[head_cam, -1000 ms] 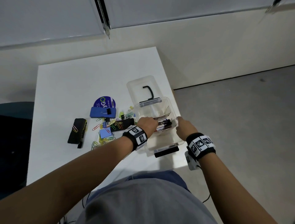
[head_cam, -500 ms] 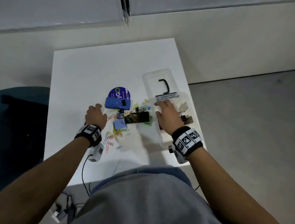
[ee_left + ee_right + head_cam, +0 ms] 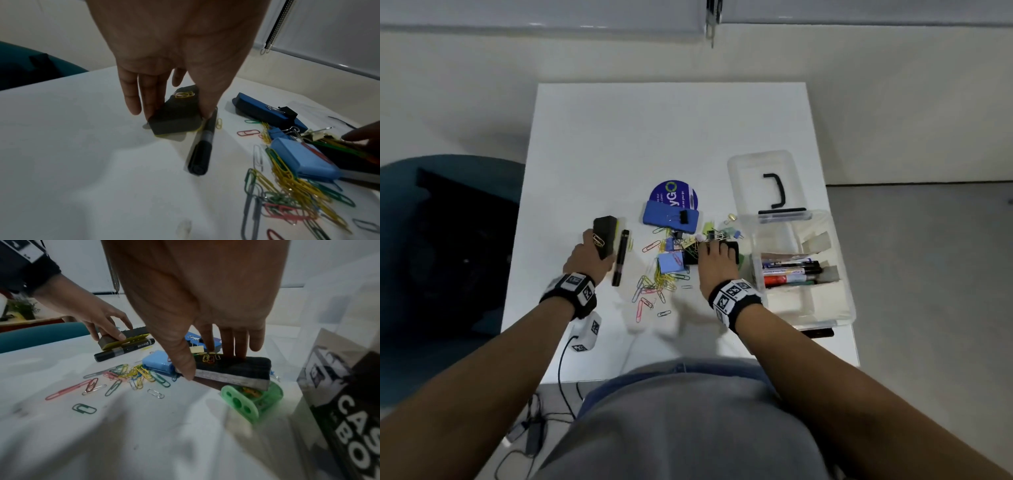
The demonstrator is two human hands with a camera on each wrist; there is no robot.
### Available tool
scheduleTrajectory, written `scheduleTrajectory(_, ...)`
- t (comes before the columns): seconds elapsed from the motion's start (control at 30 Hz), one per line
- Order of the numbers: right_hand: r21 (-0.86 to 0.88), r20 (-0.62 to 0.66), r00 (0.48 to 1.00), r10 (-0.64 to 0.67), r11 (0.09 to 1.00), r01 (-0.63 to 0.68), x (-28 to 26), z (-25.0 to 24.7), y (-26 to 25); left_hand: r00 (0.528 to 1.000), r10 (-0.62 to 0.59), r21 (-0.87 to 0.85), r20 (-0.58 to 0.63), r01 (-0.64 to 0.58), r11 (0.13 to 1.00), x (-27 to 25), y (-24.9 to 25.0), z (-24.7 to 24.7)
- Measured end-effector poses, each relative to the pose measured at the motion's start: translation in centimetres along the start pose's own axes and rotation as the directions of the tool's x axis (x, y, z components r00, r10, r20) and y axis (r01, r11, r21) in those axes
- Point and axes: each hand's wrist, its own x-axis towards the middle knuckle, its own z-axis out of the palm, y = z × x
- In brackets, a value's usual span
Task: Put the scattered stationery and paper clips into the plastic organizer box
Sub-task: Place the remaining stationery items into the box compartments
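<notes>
My left hand (image 3: 599, 245) (image 3: 174, 112) pinches a black eraser with a yellow base (image 3: 604, 233) (image 3: 176, 125) between fingers and thumb on the white table's left part. A black marker (image 3: 619, 262) (image 3: 202, 146) lies against its right side. My right hand (image 3: 717, 248) (image 3: 211, 365) grips a second black eraser (image 3: 732, 251) (image 3: 232, 369), tilted over a green sharpener (image 3: 251, 400). Several coloured paper clips (image 3: 654, 287) (image 3: 127, 373) lie scattered between the hands. The clear organizer box (image 3: 849, 308) stands open at the right with markers (image 3: 791, 272) inside.
The box's lid (image 3: 767, 181) with a black handle lies behind it. A blue eraser with a binder clip (image 3: 671, 217), a round blue disc (image 3: 674, 195) and a light blue case (image 3: 670, 262) sit in the pile. A teal chair (image 3: 448, 205) stands left of the table.
Both hands left the organizer box. The left hand swung left and took hold of the yellow-based eraser. The right hand moved left onto the black eraser in the pile.
</notes>
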Motion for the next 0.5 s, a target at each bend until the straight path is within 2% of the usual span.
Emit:
scheduleTrajectory(0.1,0.018,-0.020,0.998,0.059,0.998,-0.059,0.4,0.2,-0.2,1.000,0.017,0.013,-0.001,-0.017,1.000,-0.3,0.3,-0.1)
scheduleTrajectory(0.17,-0.006,-0.006,0.997,0.079,0.997,-0.079,0.4,0.3,-0.1,0.996,0.073,0.115,-0.059,-0.066,0.991,-0.8,0.4,0.1)
scheduleTrajectory(0.27,-0.025,0.003,0.998,0.065,0.998,-0.065,0.3,0.5,0.1,0.951,0.276,0.273,-0.142,-0.230,0.934,-2.0,1.1,0.6)
scheduleTrajectory(0.33,-0.006,0.012,0.998,0.063,0.998,-0.063,-0.1,0.4,0.2,0.923,0.370,0.295,-0.103,-0.326,0.898,-2.7,1.6,1.6)
scheduleTrajectory(0.5,-0.005,0.084,0.996,-0.018,1.000,0.019,-2.3,0.7,-0.1,0.967,0.255,0.209,0.007,-0.250,0.945,-3.7,2.7,3.5)
